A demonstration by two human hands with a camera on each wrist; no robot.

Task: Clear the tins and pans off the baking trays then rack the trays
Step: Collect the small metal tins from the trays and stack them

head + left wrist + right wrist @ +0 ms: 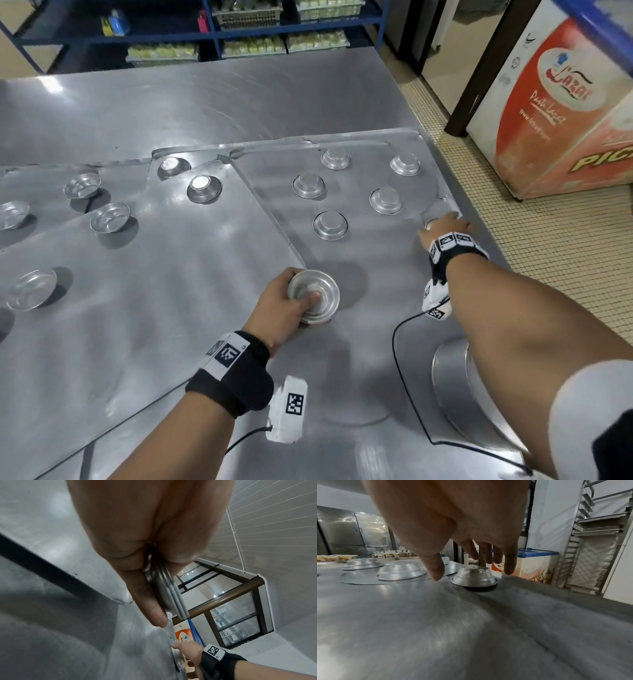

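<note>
Head view: left hand [281,301] grips stack of tins [313,294]; many tins left on baking trays [205,274].
Left wrist view: several nested rims [171,595] pinched.
Right wrist view: right hand [462,534] open over inverted tin [474,576]. No tray racked yet.

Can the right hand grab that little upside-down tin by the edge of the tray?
Probably yes. The right hand hovers just above the upturned tin with its fingers spread open and holding nothing. Nothing lies between them, and the neighbouring tin sits well off to the side.
</note>
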